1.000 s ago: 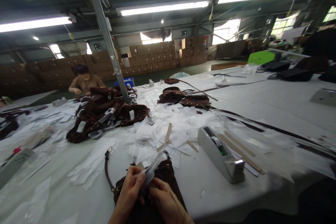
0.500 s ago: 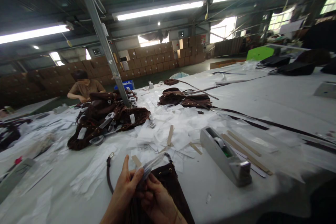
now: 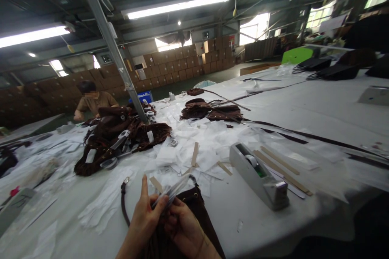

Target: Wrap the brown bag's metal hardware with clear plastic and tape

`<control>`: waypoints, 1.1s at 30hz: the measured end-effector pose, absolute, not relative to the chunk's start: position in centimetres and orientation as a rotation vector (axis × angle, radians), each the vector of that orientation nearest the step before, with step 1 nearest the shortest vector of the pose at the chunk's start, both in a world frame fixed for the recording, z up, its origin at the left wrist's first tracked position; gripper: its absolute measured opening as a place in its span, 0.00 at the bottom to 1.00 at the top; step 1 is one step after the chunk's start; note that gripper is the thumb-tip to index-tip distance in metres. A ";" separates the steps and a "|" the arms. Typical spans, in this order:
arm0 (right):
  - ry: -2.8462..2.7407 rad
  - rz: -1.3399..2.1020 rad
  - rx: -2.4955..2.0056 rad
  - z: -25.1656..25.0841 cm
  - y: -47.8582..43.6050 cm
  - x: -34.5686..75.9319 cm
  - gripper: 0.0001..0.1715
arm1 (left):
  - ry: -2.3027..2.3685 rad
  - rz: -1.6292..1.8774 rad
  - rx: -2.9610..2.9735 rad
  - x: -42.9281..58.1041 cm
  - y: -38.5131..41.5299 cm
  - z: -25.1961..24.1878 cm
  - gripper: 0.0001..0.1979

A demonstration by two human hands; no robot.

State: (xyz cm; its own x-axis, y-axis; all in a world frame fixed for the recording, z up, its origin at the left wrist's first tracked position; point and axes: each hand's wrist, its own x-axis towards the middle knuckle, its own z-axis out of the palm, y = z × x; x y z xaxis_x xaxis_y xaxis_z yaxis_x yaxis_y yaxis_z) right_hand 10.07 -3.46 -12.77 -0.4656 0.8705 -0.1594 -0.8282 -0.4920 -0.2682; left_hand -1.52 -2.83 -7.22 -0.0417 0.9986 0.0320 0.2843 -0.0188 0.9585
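Note:
My left hand pinches a crinkled strip of clear plastic wrap between thumb and fingers, its index finger pointing up. Close against it, my right hand has its fingertips closed on the lower part of the same wrap. The wrap runs up to the top of a dark brown bag with gold eyelets, which lies under my hands and is partly hidden by them. Whether a strap lies inside the wrap is hard to make out. Left of my hands curves a brown strap with a metal clasp.
A grey tape dispenser stands to the right, with cardboard strips beside it. White paper sheets litter the white table. Brown fringed bags are heaped at left by a metal post. A co-worker is behind them.
The view has shifted slightly. The wrap shows longer and straighter above my fingers, and both hands stay close together on it. The co-worker's arm has moved outward to the left.

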 end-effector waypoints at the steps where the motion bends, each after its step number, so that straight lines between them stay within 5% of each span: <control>1: -0.171 2.049 -0.333 -12.9 -3.4 10.0 0.14 | 1.410 1.116 1.331 -1.7 -2.8 -7.5 0.56; 7: -0.368 1.859 -0.474 -13.5 -3.6 10.0 0.16 | 1.281 0.982 0.895 -2.2 -2.0 -8.5 0.41; 12: -0.508 1.874 -0.595 -13.2 -3.3 10.5 0.12 | 1.330 1.054 1.060 -2.1 -2.2 -8.8 0.58; 20: -0.285 2.232 -0.284 -13.6 -3.4 10.3 0.08 | 1.340 1.054 1.484 -1.8 -4.3 -5.8 0.60; 25: -0.316 2.085 -0.272 -13.5 -3.3 10.1 0.10 | 1.256 1.003 1.416 -2.1 -3.6 -6.6 0.50; 33: -0.353 2.125 -0.255 -13.7 -3.2 11.3 0.10 | 1.244 0.997 1.471 -1.9 -3.6 -6.5 0.56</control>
